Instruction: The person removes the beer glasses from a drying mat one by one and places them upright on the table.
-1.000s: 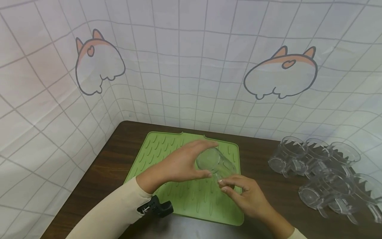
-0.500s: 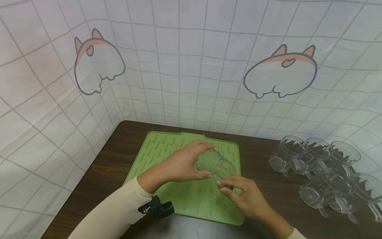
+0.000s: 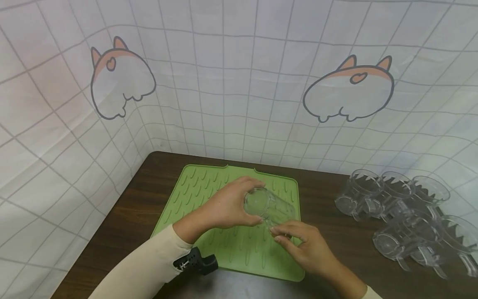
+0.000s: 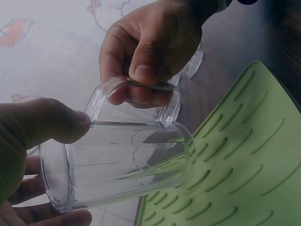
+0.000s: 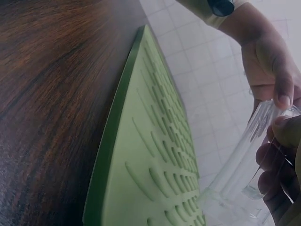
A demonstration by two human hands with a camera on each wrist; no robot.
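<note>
A clear mug (image 3: 279, 207) is held tilted above the green drying mat (image 3: 242, 257). My left hand (image 3: 231, 205) grips its thick base end, thumb on one side and fingers on the other. My right hand (image 3: 311, 249) holds the mug by its handle; in the left wrist view the fingers of that right hand (image 4: 150, 44) pass through the handle loop (image 4: 96, 106). The mug's rim (image 4: 190, 150) points away from the left palm, toward the mat. In the right wrist view, the right fingers partly cover the handle.
Several more clear mugs (image 3: 388, 245) stand close together at the right of the dark wooden table (image 3: 325, 195). A white grid-patterned cloth (image 3: 239, 83) hangs behind and to the left. A black strap device (image 3: 196, 261) sits on my left wrist.
Both hands still hold the mug. The left hand and the base end have shifted very slightly left and down; the mug's tilt has barely changed.
</note>
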